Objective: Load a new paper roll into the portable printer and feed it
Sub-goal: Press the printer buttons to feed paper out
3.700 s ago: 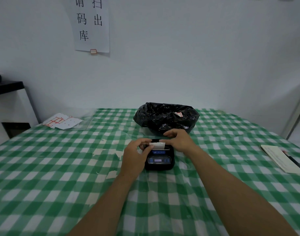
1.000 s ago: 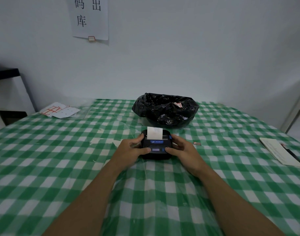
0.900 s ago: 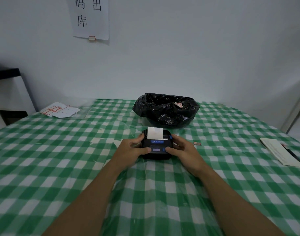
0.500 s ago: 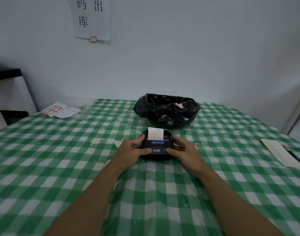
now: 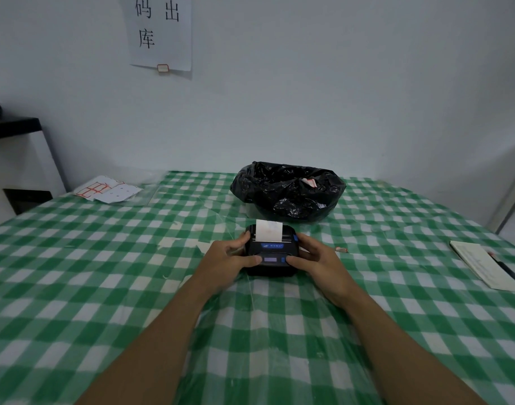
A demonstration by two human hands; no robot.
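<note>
The small black portable printer (image 5: 271, 251) rests on the green checked table, its lid shut and its little display facing me. A strip of white paper (image 5: 268, 230) stands up out of its top slot. My left hand (image 5: 226, 260) grips the printer's left side with the thumb on its front face. My right hand (image 5: 314, 259) grips the right side, thumb by the blue button. The roll inside is hidden.
A bin lined with a black bag (image 5: 288, 189) stands just behind the printer. Label sheets (image 5: 107, 190) lie at the far left, a notebook (image 5: 481, 264) with a pen at the right edge. A small scrap (image 5: 341, 250) lies right of my right hand.
Since 3.7 s ago, both hands left the paper at the top slot and moved to the printer's sides, and the paper strip now stands taller. Over the last second little has moved.
</note>
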